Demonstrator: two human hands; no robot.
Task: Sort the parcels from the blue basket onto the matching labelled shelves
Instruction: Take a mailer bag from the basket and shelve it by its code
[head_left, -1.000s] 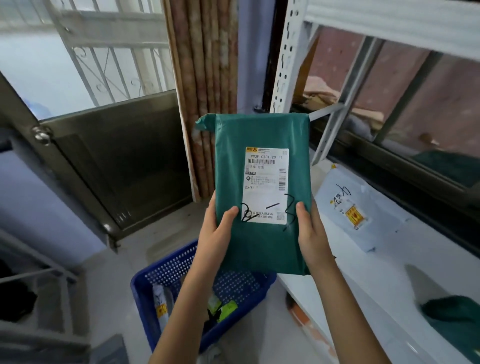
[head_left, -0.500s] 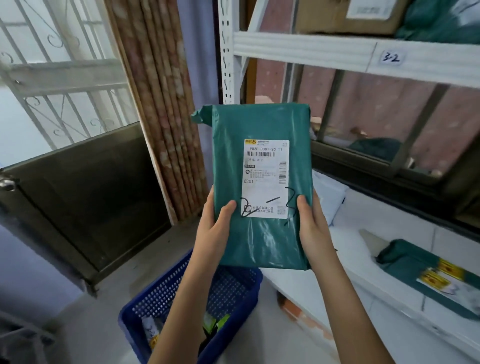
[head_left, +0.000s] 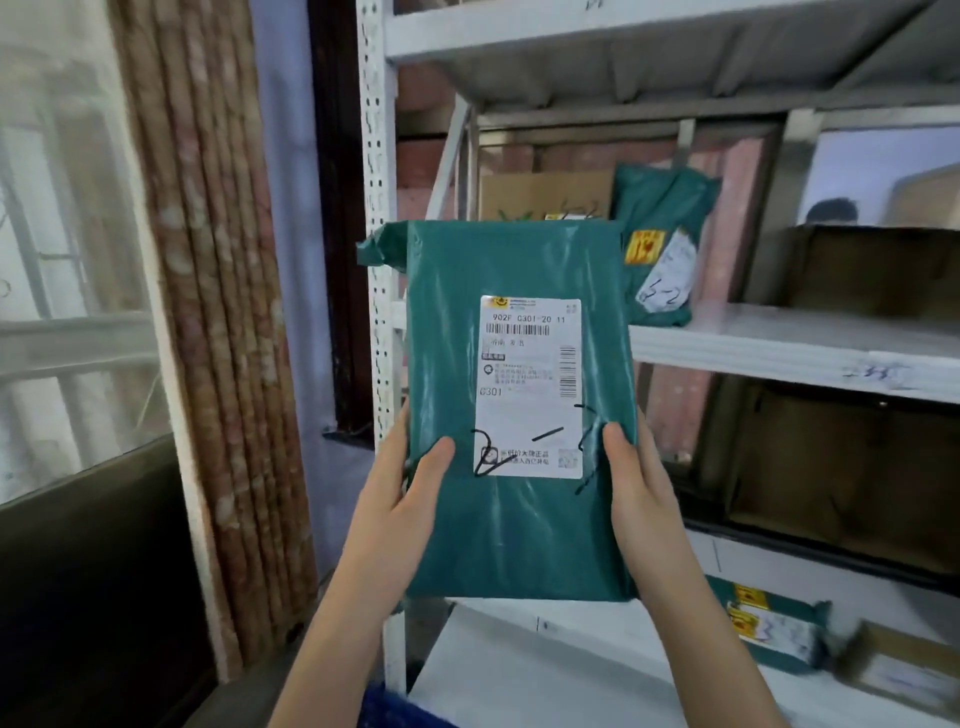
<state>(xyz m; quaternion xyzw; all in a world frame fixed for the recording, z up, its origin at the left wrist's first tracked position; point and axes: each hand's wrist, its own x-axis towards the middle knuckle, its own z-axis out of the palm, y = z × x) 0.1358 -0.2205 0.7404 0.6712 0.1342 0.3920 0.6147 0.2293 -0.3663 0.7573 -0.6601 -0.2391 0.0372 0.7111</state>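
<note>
White metal shelves (head_left: 779, 348) fill the background; both hands, left (head_left: 395, 499) and right (head_left: 641, 493), pinch the green parcel's (head_left: 519, 530) lower edges upright before them (soft, light, slippery film; side grips suit).

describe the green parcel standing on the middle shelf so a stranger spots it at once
On the white metal rack, look along the middle shelf. The green parcel stands upright beside a brown carton; unlike the held parcel, it carries a yellow sticker and a tilted white label.
</note>
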